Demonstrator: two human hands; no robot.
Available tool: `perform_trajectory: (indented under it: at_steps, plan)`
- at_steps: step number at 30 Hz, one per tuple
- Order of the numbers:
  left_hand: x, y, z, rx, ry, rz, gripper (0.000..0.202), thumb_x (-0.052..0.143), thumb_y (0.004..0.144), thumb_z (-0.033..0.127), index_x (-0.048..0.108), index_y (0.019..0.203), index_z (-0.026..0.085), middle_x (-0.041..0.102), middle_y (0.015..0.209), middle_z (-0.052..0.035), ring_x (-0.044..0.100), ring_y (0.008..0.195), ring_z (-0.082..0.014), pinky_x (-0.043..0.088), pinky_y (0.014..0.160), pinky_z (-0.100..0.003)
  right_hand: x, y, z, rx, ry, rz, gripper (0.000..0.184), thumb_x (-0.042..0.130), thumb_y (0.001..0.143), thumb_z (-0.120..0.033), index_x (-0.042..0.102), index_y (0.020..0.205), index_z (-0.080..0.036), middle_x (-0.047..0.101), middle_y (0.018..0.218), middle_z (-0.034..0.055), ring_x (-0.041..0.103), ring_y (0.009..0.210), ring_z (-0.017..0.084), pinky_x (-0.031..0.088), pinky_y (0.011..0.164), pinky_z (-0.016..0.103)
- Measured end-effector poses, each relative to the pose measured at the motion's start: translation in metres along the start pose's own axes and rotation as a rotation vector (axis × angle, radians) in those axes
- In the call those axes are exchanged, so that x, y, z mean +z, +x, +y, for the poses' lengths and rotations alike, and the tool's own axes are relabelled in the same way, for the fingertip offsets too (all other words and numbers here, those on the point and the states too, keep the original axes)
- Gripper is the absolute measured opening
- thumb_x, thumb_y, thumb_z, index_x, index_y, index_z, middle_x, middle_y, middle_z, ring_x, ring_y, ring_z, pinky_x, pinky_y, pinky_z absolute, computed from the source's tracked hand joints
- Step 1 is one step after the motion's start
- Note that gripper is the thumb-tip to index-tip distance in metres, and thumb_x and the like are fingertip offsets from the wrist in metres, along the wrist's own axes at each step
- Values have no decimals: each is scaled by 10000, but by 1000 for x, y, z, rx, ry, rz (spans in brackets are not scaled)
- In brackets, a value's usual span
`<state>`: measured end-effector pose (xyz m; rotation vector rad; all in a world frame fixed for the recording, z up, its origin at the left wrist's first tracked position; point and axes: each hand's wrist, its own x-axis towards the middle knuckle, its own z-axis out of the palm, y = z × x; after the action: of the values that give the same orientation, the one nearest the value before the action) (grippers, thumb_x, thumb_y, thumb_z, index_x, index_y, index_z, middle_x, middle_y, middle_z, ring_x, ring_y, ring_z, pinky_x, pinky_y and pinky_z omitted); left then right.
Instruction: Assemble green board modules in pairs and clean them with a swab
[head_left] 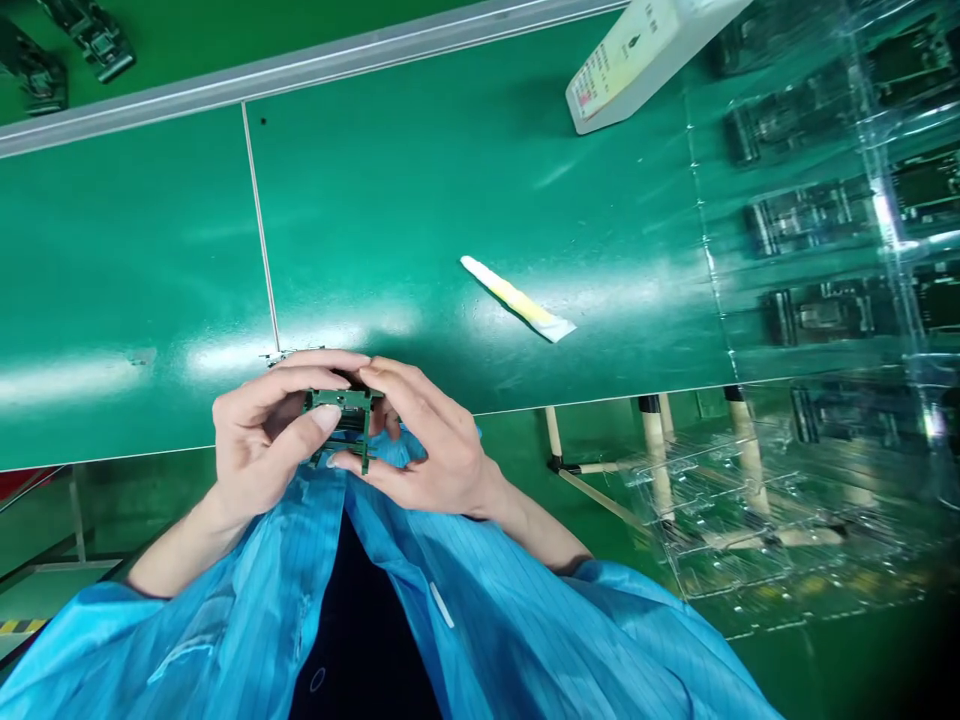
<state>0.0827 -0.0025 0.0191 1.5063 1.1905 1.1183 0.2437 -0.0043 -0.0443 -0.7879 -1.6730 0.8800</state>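
Between both hands, close to my body at the front edge of the green table (pixel 420 200), is a small green circuit board assembly (pixel 346 402). My left hand (pixel 274 430) grips it from the left, its thumb pressed on the board's face. On the other side my right hand (pixel 427 440) curls around the right end, with thumb below and fingers above. The fingertips of the two hands meet over the top of it. Part of the assembly is hidden behind the fingers.
A white-and-yellow strip-like object (pixel 517 298) lies on the table. Farther back stands a white labelled bottle (pixel 637 60). Clear plastic trays (pixel 825 220) with several board assemblies fill the right side. Another clear tray (pixel 750 510) sits lower, by a pipe frame. More assemblies (pixel 94 40) lie beyond the metal rail (pixel 337 55).
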Motion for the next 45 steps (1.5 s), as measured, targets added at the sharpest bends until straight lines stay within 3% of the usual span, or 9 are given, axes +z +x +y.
perform_trajectory:
  at_steps: [4,9,14,19,23,27,31,35,45]
  plan:
    - [-2,-1,0,17,32,35,183,669,870,181,748,1026,236,736,1155,-60,682,1131,-264,628,845,-374,6,1,-2,17,-5,-3,622,685,903,-367,423,1438,-187,622,1321,152,672,1135,251,651,876,363]
    - [4,-1,2,86,155,32,226,644,888,181,733,1084,251,742,1153,-48,684,1133,-245,615,907,-385,1,1,0,-28,5,20,626,719,879,-375,455,1414,-185,625,1319,146,708,960,195,652,725,291]
    - [-39,-6,-9,418,524,133,481,684,835,202,619,1306,277,645,1353,-12,571,1302,-286,455,1145,-538,-25,1,22,149,-87,-93,573,732,850,-425,538,1341,-202,697,1083,78,644,679,132,604,636,294]
    - [-86,-22,-41,5,548,-109,850,819,745,413,410,1482,301,559,1451,-113,564,1295,-320,556,959,-443,-16,-1,43,288,-155,-223,612,716,855,-409,518,1363,-131,668,828,25,641,686,160,600,701,326]
    - [-79,-25,-59,-77,566,-61,761,834,733,416,514,1408,273,640,1336,-126,604,1219,-295,533,983,-428,7,5,36,245,-186,-250,616,667,894,-389,456,1419,-144,687,1139,116,678,734,170,622,799,380]
    - [-70,-21,-62,-119,329,11,670,869,684,422,622,1272,219,663,1272,-132,642,1155,-266,555,976,-385,7,18,8,122,-292,-289,605,641,921,-373,448,1424,-97,585,1360,219,692,1060,314,622,871,448]
    - [-65,-20,-60,-74,133,38,678,885,627,506,666,1195,207,704,1175,-126,703,987,-226,615,754,-274,-3,33,-27,92,-364,-344,505,586,950,-322,500,1396,-99,586,1366,223,709,1010,353,650,729,430]
    - [-60,-21,-57,-53,116,66,658,860,655,532,669,1194,206,710,1170,-139,712,1005,-248,621,767,-283,-8,43,-47,17,-437,-391,400,507,962,-224,569,1328,-75,632,1302,221,726,925,331,640,595,391]
    - [-59,-25,-56,-32,104,88,685,889,638,473,644,1225,217,705,1196,-137,702,981,-241,612,791,-321,-15,35,-31,-32,-413,-331,495,626,941,-400,532,1355,-145,641,1321,174,735,904,302,645,664,380]
